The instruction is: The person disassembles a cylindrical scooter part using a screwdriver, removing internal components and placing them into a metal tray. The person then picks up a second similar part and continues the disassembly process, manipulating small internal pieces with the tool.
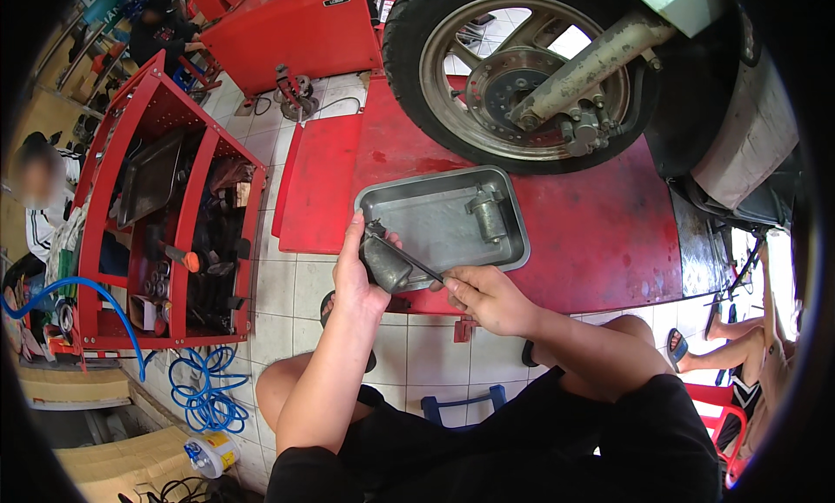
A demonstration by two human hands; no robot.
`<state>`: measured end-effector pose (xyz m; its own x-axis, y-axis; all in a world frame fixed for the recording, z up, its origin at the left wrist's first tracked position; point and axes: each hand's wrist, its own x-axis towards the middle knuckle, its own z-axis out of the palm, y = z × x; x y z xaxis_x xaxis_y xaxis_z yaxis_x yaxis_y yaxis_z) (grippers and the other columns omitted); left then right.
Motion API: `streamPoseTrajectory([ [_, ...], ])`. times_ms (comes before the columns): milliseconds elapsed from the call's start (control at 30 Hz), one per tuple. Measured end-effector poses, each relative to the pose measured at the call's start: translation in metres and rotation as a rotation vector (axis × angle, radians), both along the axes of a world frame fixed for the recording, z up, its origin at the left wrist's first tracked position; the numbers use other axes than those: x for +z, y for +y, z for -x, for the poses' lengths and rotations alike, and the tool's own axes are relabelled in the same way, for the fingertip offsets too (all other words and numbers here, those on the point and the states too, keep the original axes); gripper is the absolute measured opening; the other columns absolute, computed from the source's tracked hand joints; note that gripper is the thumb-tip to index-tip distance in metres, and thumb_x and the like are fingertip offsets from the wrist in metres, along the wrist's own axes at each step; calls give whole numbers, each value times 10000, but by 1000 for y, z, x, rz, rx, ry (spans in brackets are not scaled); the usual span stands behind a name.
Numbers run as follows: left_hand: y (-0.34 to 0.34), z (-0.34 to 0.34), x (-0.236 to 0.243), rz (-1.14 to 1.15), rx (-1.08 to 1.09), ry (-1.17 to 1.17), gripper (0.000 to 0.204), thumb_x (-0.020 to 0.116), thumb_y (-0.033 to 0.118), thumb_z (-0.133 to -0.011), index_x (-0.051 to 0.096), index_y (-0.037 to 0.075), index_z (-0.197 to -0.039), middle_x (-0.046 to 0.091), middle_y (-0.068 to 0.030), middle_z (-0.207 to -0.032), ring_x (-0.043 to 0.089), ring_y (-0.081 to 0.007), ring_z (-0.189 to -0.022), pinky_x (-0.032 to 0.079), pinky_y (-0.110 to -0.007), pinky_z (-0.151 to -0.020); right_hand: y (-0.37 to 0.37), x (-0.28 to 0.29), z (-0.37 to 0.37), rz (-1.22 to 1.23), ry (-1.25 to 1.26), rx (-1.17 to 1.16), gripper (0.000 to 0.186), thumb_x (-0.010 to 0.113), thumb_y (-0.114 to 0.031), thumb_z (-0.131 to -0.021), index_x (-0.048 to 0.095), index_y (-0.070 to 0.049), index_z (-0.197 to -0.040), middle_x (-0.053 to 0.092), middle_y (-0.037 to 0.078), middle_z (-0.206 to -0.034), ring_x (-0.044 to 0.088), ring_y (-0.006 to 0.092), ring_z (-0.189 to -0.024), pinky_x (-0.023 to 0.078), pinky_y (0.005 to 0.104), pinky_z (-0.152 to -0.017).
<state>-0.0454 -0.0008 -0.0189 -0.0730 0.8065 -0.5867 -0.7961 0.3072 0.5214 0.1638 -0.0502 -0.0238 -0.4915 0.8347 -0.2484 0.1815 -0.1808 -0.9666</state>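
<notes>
My left hand (356, 272) is closed around a worn grey metal part with a rounded body (386, 264), held over the tray's near left corner. My right hand (490, 300) pinches the end of a thin dark rod-shaped tool (416, 264). The rod slants up and left across the metal part, and its far end meets the part's upper end by my left fingers. Its kind I cannot make out. A second metal part, a small grey cylinder with a bracket (487, 213), lies in the right side of the grey metal tray (365, 192).
The tray sits on a red lift platform (600, 233) under a motorcycle's front wheel (522, 77). A red tool cart (193, 233) stands at left, with a coiled blue hose (204, 390) on the tiles. A blue stool (461, 405) is below me. Other people are at both sides.
</notes>
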Motion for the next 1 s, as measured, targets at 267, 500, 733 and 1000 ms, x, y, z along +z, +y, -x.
streamPoseTrajectory([
  [267,0,-1,-2,-21,-10,-14,353,724,363,-903,586,60,-1022,600,-77,-869,620,-210,-793,560,-362,-759,0,9,1,142,18,-10,285,449,-160,-1041,625,39,-1144,479,-1,-667,457,107,-634,427,295,-602],
  [500,1,0,-2,-39,-6,-44,351,730,358,-899,583,59,-1009,607,-76,-868,624,-213,-801,562,-362,-760,0,18,2,195,15,-9,282,431,-149,-1049,630,41,-1111,456,-11,-673,425,91,-627,416,278,-603],
  [733,1,0,-3,-38,-10,-45,350,730,357,-899,585,56,-1005,604,-75,-869,625,-215,-802,564,-358,-760,0,19,2,244,100,-1,294,414,-149,-1056,626,47,-1109,434,-30,-674,395,76,-622,405,260,-598],
  [1000,0,-2,-1,-40,20,-26,325,747,312,-890,581,54,-998,606,-86,-872,631,-219,-790,568,-368,-752,-1,16,2,241,128,15,283,407,-161,-1062,614,24,-1113,409,-36,-676,353,68,-586,362,251,-546],
])
